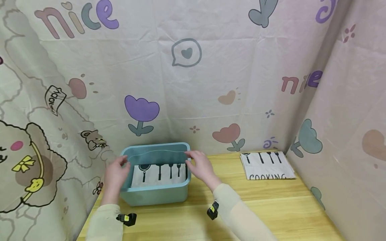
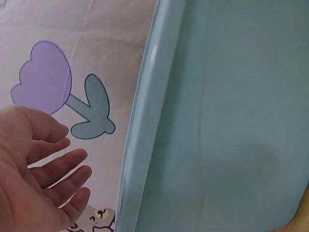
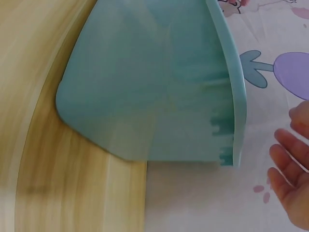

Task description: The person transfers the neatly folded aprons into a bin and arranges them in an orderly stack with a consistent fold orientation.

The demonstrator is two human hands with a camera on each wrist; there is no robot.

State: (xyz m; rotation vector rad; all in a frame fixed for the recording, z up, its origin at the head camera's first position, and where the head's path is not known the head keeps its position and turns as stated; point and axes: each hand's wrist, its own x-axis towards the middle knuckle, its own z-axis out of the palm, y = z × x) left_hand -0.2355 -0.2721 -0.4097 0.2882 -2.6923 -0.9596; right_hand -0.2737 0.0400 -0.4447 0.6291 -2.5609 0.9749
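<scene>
A blue-green plastic bin (image 1: 153,195) stands on the table, and a folded white cloth (image 1: 150,180) printed with black kitchen utensils lies inside it. By the bin's left end is my left hand (image 1: 117,174), its fingers loosely bent with nothing between them; in the left wrist view the hand (image 2: 43,169) is apart from the rim. My right hand (image 1: 201,166) is at the right end, fingertips close to the rim; whether they touch it I cannot tell. The right wrist view shows those fingers (image 3: 289,164) relaxed and holding nothing. A thin pale line curves across the bin's inner back wall.
Another folded white cloth (image 1: 268,165), with utensil prints and the word COOKING, lies at the table's back right. Behind the bin hangs a printed curtain (image 1: 187,87), which also runs along both sides. The wooden table (image 1: 241,207) extends to the right and front.
</scene>
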